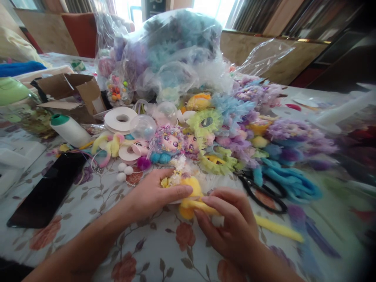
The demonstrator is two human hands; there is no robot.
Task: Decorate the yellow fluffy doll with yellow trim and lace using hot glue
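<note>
My left hand (152, 194) lies over a yellow fluffy doll piece (192, 192) on the flowered tablecloth (88, 219), with its thumb and fingers closed round the piece. My right hand (230, 225) pinches the lower yellow fuzzy strip of the same piece from the right, its fingers curled. A yellow fuzzy strand (279, 229) trails to the right from under that hand. Just beyond the hands lies a row of small doll heads with purple and pink hair (169, 145).
Black scissors (263, 194) lie right of the hands. A black phone (47, 192) lies at left, near a white thread spool with green cap (69, 129), tape rolls (120, 119) and a cardboard box (70, 94). Plastic bags of fluffy trim (176, 51) are heaped behind.
</note>
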